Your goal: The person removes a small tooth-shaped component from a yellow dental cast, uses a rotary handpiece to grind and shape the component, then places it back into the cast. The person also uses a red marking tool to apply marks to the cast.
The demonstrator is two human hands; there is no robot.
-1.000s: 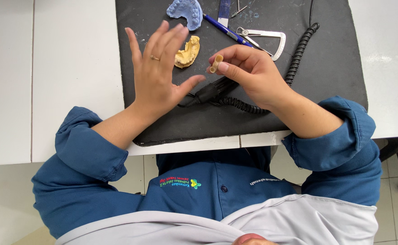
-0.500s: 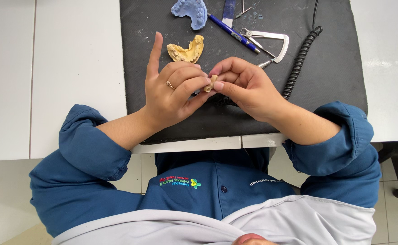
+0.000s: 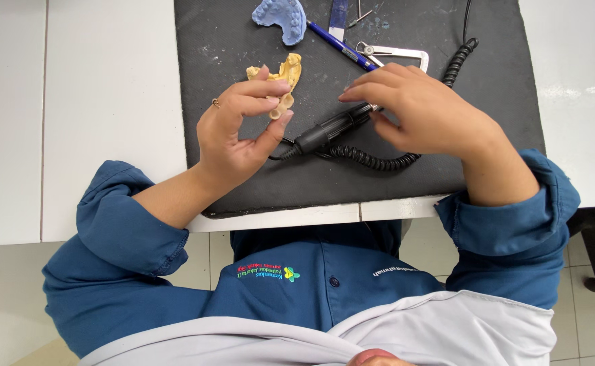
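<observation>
My left hand (image 3: 240,132) is raised over the black mat (image 3: 487,102), with thumb and fingertips pinched on a small pale-yellow piece (image 3: 280,110). Just behind it a yellow dental cast (image 3: 289,68) lies on the mat. My right hand (image 3: 426,115) hovers with its fingers apart over the tip end of a black handpiece (image 3: 328,130), which lies on the mat between my hands. Whether the fingers touch the handpiece is hidden by the hand.
A black coiled cable (image 3: 379,161) runs from the handpiece around to the mat's far right. At the back lie a blue dental cast (image 3: 280,17), a blue pen (image 3: 338,42) and a metal caliper (image 3: 399,53). The mat sits on a white table (image 3: 107,102).
Both hands were pinching the small piece together. Now only my left hand keeps it, and my right hand has let go and moved right over the handpiece.
</observation>
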